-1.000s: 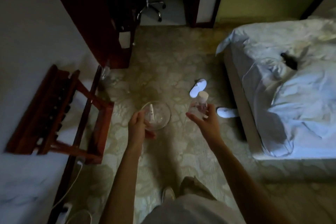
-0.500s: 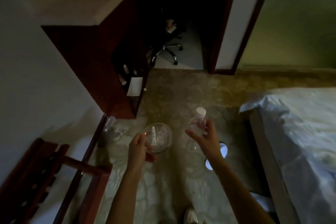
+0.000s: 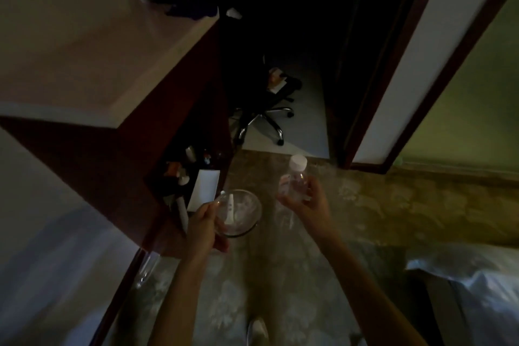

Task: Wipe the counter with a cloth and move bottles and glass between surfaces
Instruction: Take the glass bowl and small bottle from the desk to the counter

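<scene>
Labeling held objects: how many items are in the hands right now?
2: a glass bowl in the left hand, a capped clear bottle in the right hand. Something small sits inside the bowl.

A dark red wooden cabinet (image 3: 112, 154) rises left of the hands, its open shelf (image 3: 185, 177) holding small blurred items and a white card (image 3: 204, 189). Beyond the hands, past a dark doorway, stands an office chair (image 3: 264, 109) on a chrome star base. Patterned carpet (image 3: 393, 205) lies beneath the hands. A bed with pale sheets (image 3: 477, 284) sits to their right.
</scene>
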Available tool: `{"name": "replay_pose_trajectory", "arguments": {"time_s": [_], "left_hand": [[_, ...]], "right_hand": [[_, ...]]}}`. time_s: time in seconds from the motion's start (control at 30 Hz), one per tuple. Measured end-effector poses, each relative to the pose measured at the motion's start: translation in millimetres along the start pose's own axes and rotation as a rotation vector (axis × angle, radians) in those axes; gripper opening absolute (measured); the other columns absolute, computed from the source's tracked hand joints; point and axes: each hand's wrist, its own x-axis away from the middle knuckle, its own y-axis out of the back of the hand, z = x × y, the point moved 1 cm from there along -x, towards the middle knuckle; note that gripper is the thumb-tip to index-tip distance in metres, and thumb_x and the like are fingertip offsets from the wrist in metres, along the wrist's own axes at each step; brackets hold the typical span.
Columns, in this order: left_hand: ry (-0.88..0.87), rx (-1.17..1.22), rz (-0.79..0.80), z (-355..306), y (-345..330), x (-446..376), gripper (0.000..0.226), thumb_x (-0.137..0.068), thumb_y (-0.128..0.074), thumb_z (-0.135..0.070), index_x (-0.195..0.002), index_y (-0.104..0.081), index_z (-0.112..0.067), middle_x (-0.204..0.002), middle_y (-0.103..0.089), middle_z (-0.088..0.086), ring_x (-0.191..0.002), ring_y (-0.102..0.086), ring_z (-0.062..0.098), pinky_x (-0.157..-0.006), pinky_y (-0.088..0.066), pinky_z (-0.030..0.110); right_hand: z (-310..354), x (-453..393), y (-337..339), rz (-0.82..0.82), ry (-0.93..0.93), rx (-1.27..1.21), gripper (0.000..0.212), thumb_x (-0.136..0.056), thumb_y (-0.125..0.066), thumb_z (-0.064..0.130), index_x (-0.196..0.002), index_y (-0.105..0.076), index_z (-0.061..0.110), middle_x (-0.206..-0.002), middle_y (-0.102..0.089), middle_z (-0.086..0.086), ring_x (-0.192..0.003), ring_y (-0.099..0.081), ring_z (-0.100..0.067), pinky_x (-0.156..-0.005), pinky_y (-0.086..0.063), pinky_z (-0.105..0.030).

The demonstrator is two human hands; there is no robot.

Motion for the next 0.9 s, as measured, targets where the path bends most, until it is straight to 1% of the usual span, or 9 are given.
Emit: {"name": "replay_pose_trajectory", "arguments": {"time_s": [0.1, 0.17, 0.27, 0.33, 0.4, 0.47, 0.57, 0.73, 0.9], "left_hand": [[-0.047, 0.001, 0.001, -64, -19, -69, 0.024, -0.103, -0.044, -0.024, -0.107, -0.065, -0.013, -0.079, -0.062, 0.008, -0.035, -0.059, 0.008, -0.031, -0.045, 0.021], [-0.051, 0.003, 0.002, -105, -31, -112, 0.021, -0.103, -0.044, -0.021, -0.109, -0.062, -0.012, -0.075, -0.060, 0.012, -0.034, -0.057, 0.015, -0.031, -0.044, 0.021], [-0.059, -0.016, 0.012, -156, -49, -180, 0.023, -0.103, -0.044, -0.022, -0.114, -0.062, -0.012, -0.084, -0.062, 0.020, -0.055, -0.060, 0.031, -0.033, -0.045, 0.023], [-0.096, -0.011, 0.017, -187, -62, -222, 0.022, -0.102, -0.046, -0.023, -0.111, -0.064, -0.013, -0.101, -0.066, 0.028, -0.071, -0.064, 0.038, -0.044, -0.047, 0.026], [-0.132, 0.037, 0.012, -220, -72, -261, 0.022, -0.102, -0.046, -0.025, -0.107, -0.065, -0.015, -0.094, -0.069, 0.023, -0.055, -0.065, 0.029, -0.042, -0.047, 0.025], [-0.161, 0.114, -0.023, -253, -78, -297, 0.023, -0.103, -0.045, -0.026, -0.102, -0.066, -0.016, -0.079, -0.066, 0.014, -0.036, -0.057, 0.017, -0.034, -0.044, 0.023], [-0.152, 0.179, -0.143, -305, -70, -357, 0.024, -0.103, -0.045, -0.027, -0.099, -0.067, -0.019, -0.079, -0.064, 0.012, -0.031, -0.053, 0.012, -0.032, -0.044, 0.022], [-0.182, 0.273, -0.390, -378, -20, -433, 0.025, -0.102, -0.042, -0.023, -0.108, -0.061, -0.008, -0.070, -0.050, 0.009, -0.026, -0.047, 0.010, -0.029, -0.040, 0.019], [-0.238, 0.230, -0.633, -426, 43, -490, 0.019, -0.100, -0.043, -0.012, -0.108, -0.061, -0.011, -0.068, -0.050, 0.014, -0.026, -0.051, 0.011, -0.030, -0.040, 0.014]], "right_hand": [[30, -89, -5, -0.022, 0.036, -0.012, 0.055, -0.076, -0.079, 0.022, -0.123, -0.050, 0.016, -0.117, -0.061, 0.003, -0.106, -0.062, -0.013, -0.080, -0.056, -0.035], [43, -140, -9, -0.038, 0.047, -0.012, 0.052, -0.078, -0.077, 0.019, -0.122, -0.050, 0.014, -0.116, -0.061, 0.003, -0.105, -0.062, -0.014, -0.080, -0.055, -0.034], [54, -221, -17, -0.016, 0.064, -0.013, 0.049, -0.079, -0.075, 0.021, -0.121, -0.050, 0.017, -0.110, -0.061, 0.006, -0.098, -0.064, -0.008, -0.080, -0.057, -0.032], [58, -281, -27, -0.006, 0.082, -0.033, 0.043, -0.080, -0.074, 0.019, -0.117, -0.051, 0.018, -0.103, -0.061, 0.008, -0.088, -0.065, 0.002, -0.071, -0.055, -0.021], [67, -346, -46, 0.005, 0.122, -0.054, 0.040, -0.078, -0.076, 0.020, -0.111, -0.053, 0.022, -0.098, -0.062, 0.010, -0.084, -0.063, 0.010, -0.066, -0.051, -0.017], [79, -410, -69, 0.064, 0.152, -0.074, 0.044, -0.076, -0.077, 0.029, -0.112, -0.053, 0.025, -0.100, -0.064, 0.011, -0.089, -0.064, 0.004, -0.069, -0.051, -0.017], [111, -504, -113, 0.202, 0.195, -0.098, 0.049, -0.073, -0.080, 0.033, -0.113, -0.053, 0.023, -0.104, -0.064, 0.011, -0.092, -0.064, -0.003, -0.070, -0.052, -0.018], [181, -631, -209, 0.391, 0.294, -0.120, 0.057, -0.066, -0.083, 0.038, -0.111, -0.054, 0.020, -0.105, -0.065, 0.006, -0.098, -0.065, -0.013, -0.087, -0.055, -0.039], [246, -717, -321, 0.598, 0.422, -0.151, 0.054, -0.068, -0.082, 0.037, -0.109, -0.049, 0.024, -0.101, -0.063, 0.012, -0.096, -0.063, -0.005, -0.084, -0.053, -0.029]]}}
